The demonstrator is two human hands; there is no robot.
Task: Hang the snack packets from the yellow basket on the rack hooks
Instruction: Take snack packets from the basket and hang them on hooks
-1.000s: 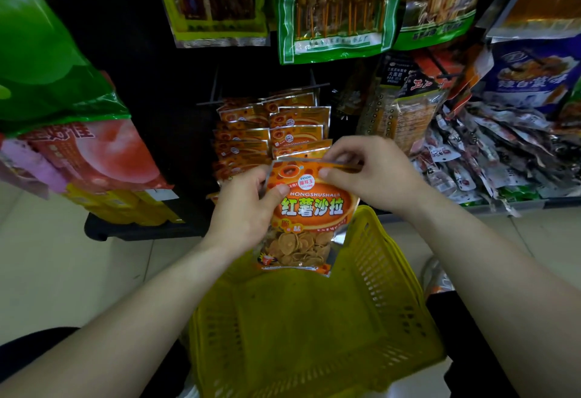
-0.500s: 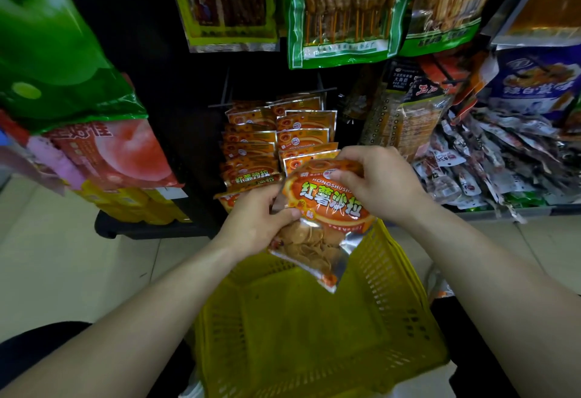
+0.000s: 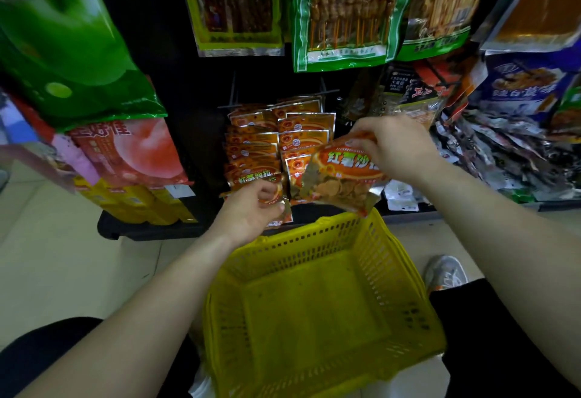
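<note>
Right hand (image 3: 394, 150) pinches the top edge of an orange sweet-potato crisp packet (image 3: 341, 177), fingers curled over the header. Gripping there presumably leaves the hang hole free to meet a hook. Packet is in the air above the far rim of the yellow basket (image 3: 314, 234), overlapping the right-hand row of the hung orange packets (image 3: 283, 143).

Left hand (image 3: 248, 215) grips the lower corner of the front packet in the left row (image 3: 254, 177), probably steadying that stack while the new one goes on.

Held packet: printed face toward camera, long axis near upright, header up and leaning right, clear crisp window at the bottom.

Hook wires (image 3: 232, 95) project above the rows; the hook tip for the right row is hidden. Judged: hole not yet on a hook.
</note>
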